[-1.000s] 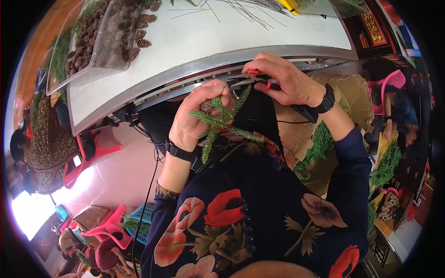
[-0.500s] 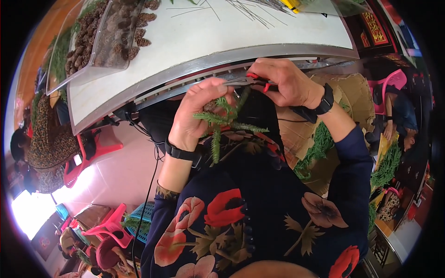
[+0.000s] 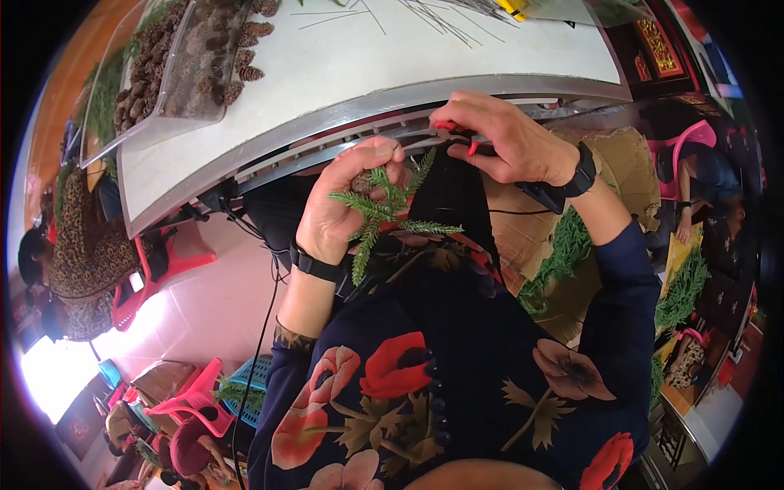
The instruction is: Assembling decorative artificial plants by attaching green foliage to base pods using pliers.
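Note:
My left hand (image 3: 325, 206) is closed around a green artificial fir sprig (image 3: 384, 211), whose branches spread out below the thumb. Tucked against the palm beside the sprig is a small brown pine cone (image 3: 362, 184). My right hand (image 3: 513, 140) grips red-handled pliers (image 3: 447, 126), their grey jaws pointing left toward my left fingertips with a small gap between. Both hands are held up just in front of the table's near edge, above my lap.
Pine cones fill a clear plastic bin (image 3: 140, 140) on the white table (image 3: 359, 61), with more loose beside it. Thin wires (image 3: 441, 23) lie at the far side. Cardboard (image 3: 629, 163) and green garland (image 3: 563, 255) are to the right. Other people sit nearby.
The pliers' jaws have drawn back slightly from my left fingertips. In my left hand the sprig has shifted a little left and turned, showing more of its needles.

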A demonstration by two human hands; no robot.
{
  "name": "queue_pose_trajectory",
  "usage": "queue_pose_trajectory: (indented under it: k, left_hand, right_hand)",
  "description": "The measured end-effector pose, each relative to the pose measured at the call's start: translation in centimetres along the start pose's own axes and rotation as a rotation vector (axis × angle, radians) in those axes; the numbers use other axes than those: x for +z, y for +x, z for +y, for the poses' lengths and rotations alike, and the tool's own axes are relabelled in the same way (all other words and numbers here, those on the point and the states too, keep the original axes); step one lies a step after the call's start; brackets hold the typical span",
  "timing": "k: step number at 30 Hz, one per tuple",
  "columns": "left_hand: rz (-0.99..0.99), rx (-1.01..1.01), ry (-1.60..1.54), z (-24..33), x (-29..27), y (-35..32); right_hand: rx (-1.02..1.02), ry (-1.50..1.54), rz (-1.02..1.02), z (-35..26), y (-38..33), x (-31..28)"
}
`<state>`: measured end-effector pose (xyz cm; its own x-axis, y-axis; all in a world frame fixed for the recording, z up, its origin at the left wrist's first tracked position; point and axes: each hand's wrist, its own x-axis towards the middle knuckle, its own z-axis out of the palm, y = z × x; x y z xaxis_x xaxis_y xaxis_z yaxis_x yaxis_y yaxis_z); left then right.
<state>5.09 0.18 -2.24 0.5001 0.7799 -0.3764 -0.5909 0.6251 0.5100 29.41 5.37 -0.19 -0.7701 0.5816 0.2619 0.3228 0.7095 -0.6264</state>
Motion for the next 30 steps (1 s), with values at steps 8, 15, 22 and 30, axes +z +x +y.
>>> queue_pose_trajectory:
  k: [8,15,22,30]
  left_hand:
    - [-0.09,-0.01,-0.069,-0.1,-0.2,0.0]
    - [0.064,0.172,0.19,0.0,1.2,-0.4]
    - [0.324,0.496,0.785,-1.1,0.8,0.1]
    - [0.342,0.456,0.547,-0.8,1.2,0.0]
  right_hand:
    - [-0.05,-0.089,0.047,-0.1,0.6,0.2]
    - [0.138,-0.059,-0.01,-0.9,0.3,-0.5]
    - [0.493,0.13,-0.117,-2.9,0.4,0.2]
    - [0.636,0.3,-0.083,-4.1,0.0,1.0]
